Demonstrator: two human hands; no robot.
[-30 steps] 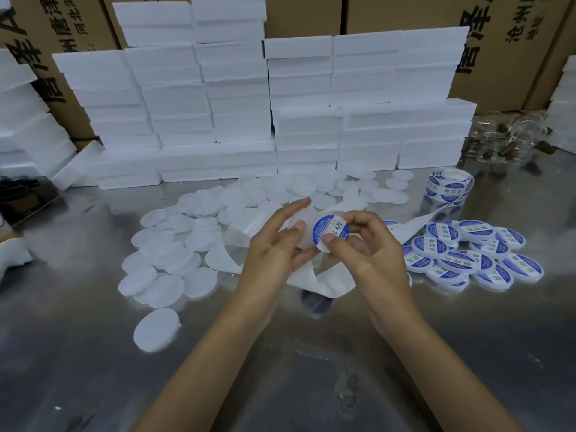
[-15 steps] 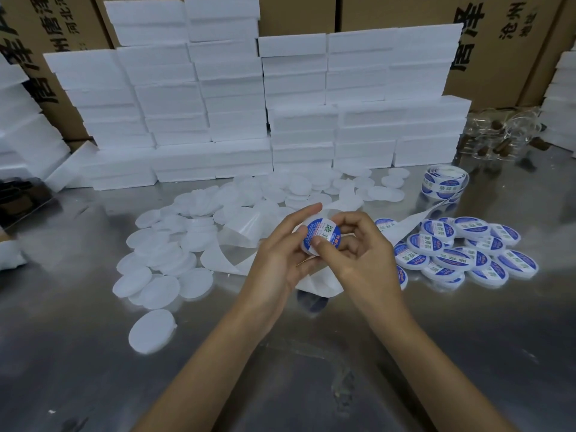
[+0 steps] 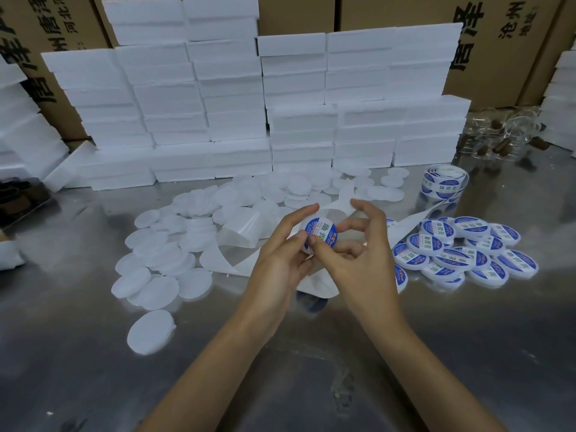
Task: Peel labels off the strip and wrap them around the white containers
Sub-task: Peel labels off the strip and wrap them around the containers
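My left hand point(image 3: 282, 247) grips a round white container point(image 3: 321, 233) that carries a blue and white label on its face. My right hand point(image 3: 358, 247) presses its thumb on the lower edge of that label, and its other fingers spread loosely behind the container. The empty white backing strip point(image 3: 411, 218) trails from under my hands to the label roll point(image 3: 444, 183) at the back right. Several unlabelled white containers point(image 3: 162, 260) lie scattered to the left. Several labelled containers point(image 3: 461, 247) lie in a heap to the right.
Everything lies on a shiny metal table point(image 3: 93, 353). Stacked white foam boxes point(image 3: 237, 104) form a wall at the back, with cardboard cartons point(image 3: 505, 42) behind them. Clear glass bottles point(image 3: 501, 135) sit at the far right. More foam blocks point(image 3: 18, 129) stand at the left edge.
The container has turned so its label faces me more squarely. My right fingers have lifted and spread away from it, leaving the thumb on the label.
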